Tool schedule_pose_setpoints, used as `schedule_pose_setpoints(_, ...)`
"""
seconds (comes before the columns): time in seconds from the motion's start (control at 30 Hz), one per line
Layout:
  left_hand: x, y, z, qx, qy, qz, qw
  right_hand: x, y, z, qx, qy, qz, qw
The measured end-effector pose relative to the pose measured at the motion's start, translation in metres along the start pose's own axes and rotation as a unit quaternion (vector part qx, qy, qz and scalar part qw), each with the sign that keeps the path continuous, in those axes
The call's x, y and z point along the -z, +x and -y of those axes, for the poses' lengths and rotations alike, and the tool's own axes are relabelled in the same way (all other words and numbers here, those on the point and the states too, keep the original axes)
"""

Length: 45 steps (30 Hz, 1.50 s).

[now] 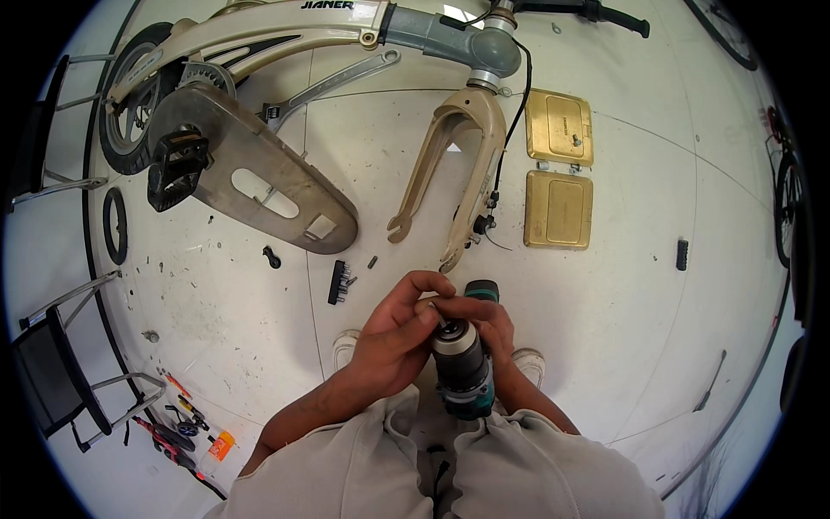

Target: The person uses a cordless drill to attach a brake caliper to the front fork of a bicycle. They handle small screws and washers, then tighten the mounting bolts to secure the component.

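A teal and black cordless drill [462,368] is between my hands over my lap, its silver-rimmed chuck pointing up and away from me. My left hand [389,337] is closed, thumb and fingertips pinching a small metal bit [437,311] at the chuck's mouth. The fingers partly cover the bit, so I cannot tell how deep it sits. My right hand [496,324] wraps the drill's far right side, its fingers reaching toward the chuck. Beyond lies a black bit holder [336,283] with several bits, and a loose short bit [373,262] beside it.
A beige bicycle frame [285,39] lies ahead, its bare fork [492,130] pointing toward me. Near it are a chain guard [259,156], pedal [179,169] and adjustable wrench [337,80]. Brass floor plates [558,208] are at right. Folding chairs [54,376] and tools line the left.
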State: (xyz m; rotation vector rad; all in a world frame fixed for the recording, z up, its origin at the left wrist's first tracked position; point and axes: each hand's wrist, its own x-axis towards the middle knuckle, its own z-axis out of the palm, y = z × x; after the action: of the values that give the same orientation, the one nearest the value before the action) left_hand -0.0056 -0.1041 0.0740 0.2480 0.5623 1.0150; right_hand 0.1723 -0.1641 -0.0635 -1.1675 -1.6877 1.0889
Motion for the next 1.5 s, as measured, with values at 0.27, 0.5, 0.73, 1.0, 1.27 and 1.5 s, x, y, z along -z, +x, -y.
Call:
schedule_pose_setpoints(0.27, 0.001, 0.001, 0.001, -0.032, 0.025, -0.003, 0.999, 0.009, 0.027, 0.025, 0.047, -0.031, -0.052, 0.997)
schedule_pose_setpoints(0.5, -0.005, 0.005, 0.003, -0.029, 0.007, 0.000, 1.000, -0.002, 0.003, 0.005, -0.073, 0.060, -0.038, 0.995)
schedule_pose_setpoints(0.73, -0.006, 0.006, 0.001, -0.024, 0.036, 0.014, 0.999, -0.001, -0.008, -0.003, -0.055, 0.044, -0.021, 0.997)
schedule_pose_setpoints(1.0, -0.013, 0.003, -0.017, 0.001, 0.176, 0.013, 0.984, 0.002, -0.001, 0.009, -0.020, 0.023, -0.018, 0.999)
schedule_pose_setpoints(1.27, -0.027, 0.000, -0.028, 0.053, 0.215, -0.024, 0.975, 0.003, 0.001, 0.006, 0.041, -0.003, -0.008, 0.999)
schedule_pose_setpoints(1.5, -0.016, 0.003, -0.015, 0.064, 0.077, -0.047, 0.994, 0.005, 0.016, 0.017, 0.055, -0.008, -0.029, 0.998)
